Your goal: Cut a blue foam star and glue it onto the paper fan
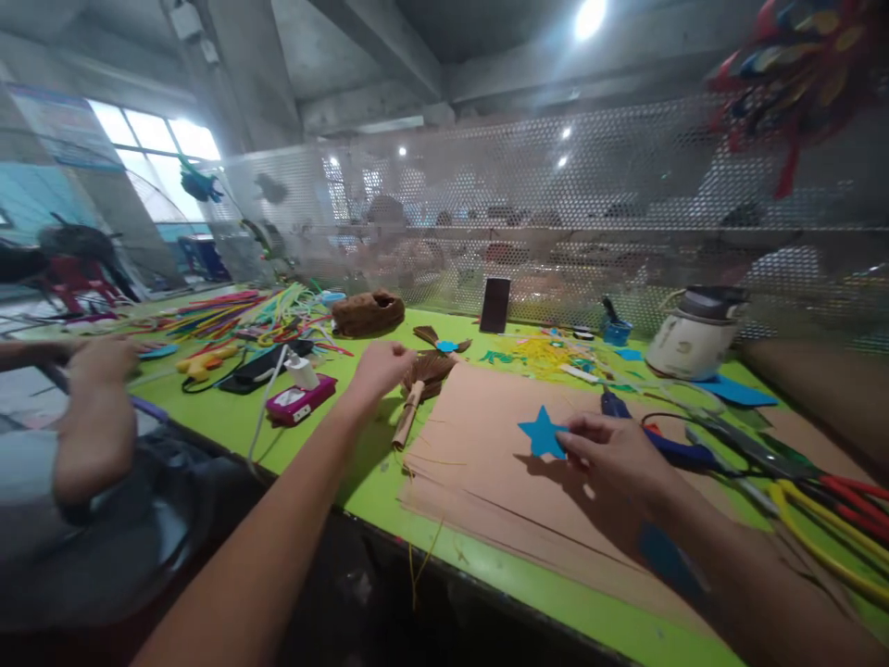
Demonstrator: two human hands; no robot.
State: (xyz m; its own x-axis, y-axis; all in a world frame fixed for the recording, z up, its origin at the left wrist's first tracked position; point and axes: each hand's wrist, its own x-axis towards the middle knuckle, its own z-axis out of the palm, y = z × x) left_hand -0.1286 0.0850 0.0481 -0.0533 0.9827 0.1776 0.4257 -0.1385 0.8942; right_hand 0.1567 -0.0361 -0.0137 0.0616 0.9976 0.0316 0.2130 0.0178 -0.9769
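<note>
My right hand [618, 449] pinches a blue paper star [543, 432] by one of its points. The star hangs just above a stack of brown paper sheets [479, 435] and casts a shadow on it. My left hand [381, 372] is closed, its fingers curled in beside a pleated brown paper piece [434, 369] with a rolled stem [408, 417]. Whether those fingers hold anything is hidden. Just behind it lies another brown paper piece with a blue shape [448, 346] on it.
Right of the sheets lie a dark blue glue gun [677, 451], red-handled scissors [851, 500] and a yellow-handled tool [798, 523]. A cream pot [694, 333] and yellow scraps [556, 354] sit behind. At left are a magenta power strip [302, 400], coloured strips [219, 315] and another person's arm [97, 417].
</note>
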